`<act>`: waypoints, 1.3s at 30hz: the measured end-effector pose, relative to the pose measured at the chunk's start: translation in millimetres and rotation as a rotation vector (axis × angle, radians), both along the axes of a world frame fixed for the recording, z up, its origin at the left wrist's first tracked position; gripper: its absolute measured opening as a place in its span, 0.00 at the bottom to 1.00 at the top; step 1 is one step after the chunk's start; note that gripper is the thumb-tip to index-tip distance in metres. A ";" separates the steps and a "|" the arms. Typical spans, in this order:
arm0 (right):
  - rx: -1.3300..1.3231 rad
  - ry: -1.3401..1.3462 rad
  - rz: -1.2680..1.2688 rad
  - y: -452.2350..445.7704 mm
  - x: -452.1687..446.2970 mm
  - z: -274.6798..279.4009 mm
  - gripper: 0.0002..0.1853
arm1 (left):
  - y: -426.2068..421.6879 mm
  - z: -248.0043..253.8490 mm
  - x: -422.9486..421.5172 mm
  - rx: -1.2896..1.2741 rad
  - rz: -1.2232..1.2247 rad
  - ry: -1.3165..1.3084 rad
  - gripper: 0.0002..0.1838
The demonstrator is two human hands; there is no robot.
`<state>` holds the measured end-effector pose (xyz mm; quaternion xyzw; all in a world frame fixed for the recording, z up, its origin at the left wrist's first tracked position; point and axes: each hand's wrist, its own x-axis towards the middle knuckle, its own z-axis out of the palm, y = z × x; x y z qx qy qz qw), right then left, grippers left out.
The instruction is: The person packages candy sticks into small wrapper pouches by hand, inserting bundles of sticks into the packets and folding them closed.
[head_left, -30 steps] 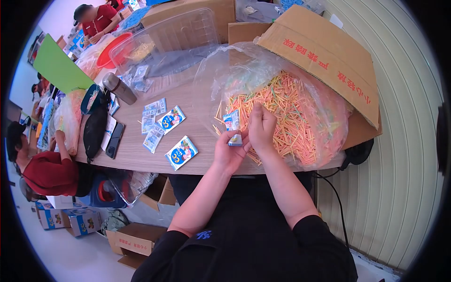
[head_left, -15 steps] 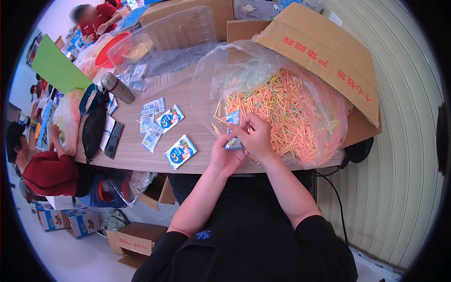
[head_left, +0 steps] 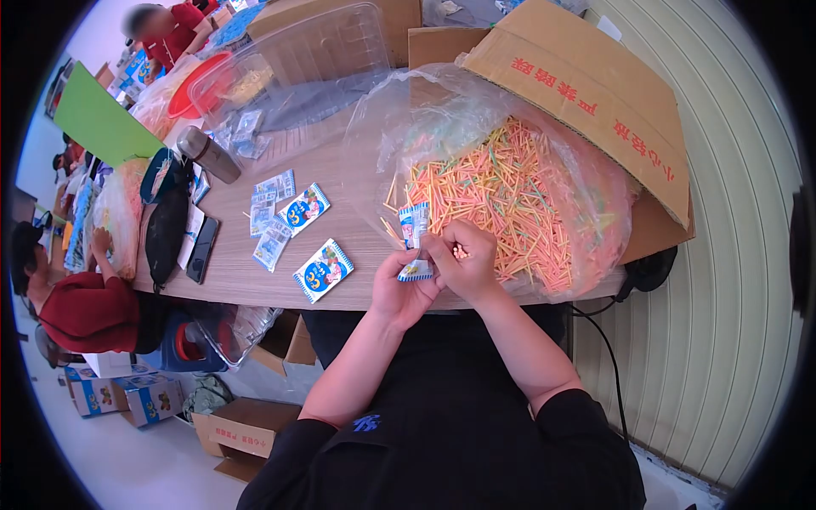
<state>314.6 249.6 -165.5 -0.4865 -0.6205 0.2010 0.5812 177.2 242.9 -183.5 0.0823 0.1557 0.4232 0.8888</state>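
Observation:
A small blue-and-white snack packet (head_left: 414,225) stands tilted in my left hand (head_left: 398,293), whose fingers and thumb are closed around its lower part. Close against it, my right hand (head_left: 470,268) is curled shut. Ends of several thin pastel sticks (head_left: 460,252) poke out of its fist, and its thumb and forefinger are at the packet's side. Beyond both hands lies a heap of pink, yellow and green sticks (head_left: 501,195) in a clear plastic bag (head_left: 586,225). On the table to the left are a printed packet (head_left: 323,270), another packet (head_left: 304,209) and several paler ones (head_left: 272,242).
An open cardboard box (head_left: 586,93) stands behind the bag. A steel flask (head_left: 208,155), a phone (head_left: 203,251), a black pouch (head_left: 167,229) and a clear plastic tray (head_left: 306,76) are on the left side. A person in red (head_left: 89,310) sits further left.
The packet has shifted slightly left and now shows more of its printed face. My right hand has turned and moved down a little, bringing the stick ends in its fist into view.

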 end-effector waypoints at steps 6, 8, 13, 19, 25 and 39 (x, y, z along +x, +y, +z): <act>0.116 0.014 0.031 0.3 -0.3 -2.1 0.18 | -0.9 -10.2 -2.5 0.063 -0.041 -0.163 0.19; 0.120 0.006 0.019 -2.7 -0.6 -3.3 0.19 | -4.8 -12.8 -7.4 0.124 -0.009 -0.022 0.19; 0.176 -0.087 0.013 -9.1 5.6 11.1 0.21 | -11.0 -13.2 -28.7 0.406 0.047 0.437 0.19; 0.228 -0.112 0.027 -11.1 5.1 8.1 0.22 | -21.6 -11.3 -46.5 0.492 0.004 0.670 0.18; 0.257 -0.123 0.061 -11.3 5.0 11.9 0.23 | -21.1 -18.9 -51.7 0.737 0.109 0.872 0.16; 0.217 -0.125 0.076 -15.5 4.1 11.6 0.23 | -5.5 -42.3 -66.8 0.800 -0.027 0.919 0.15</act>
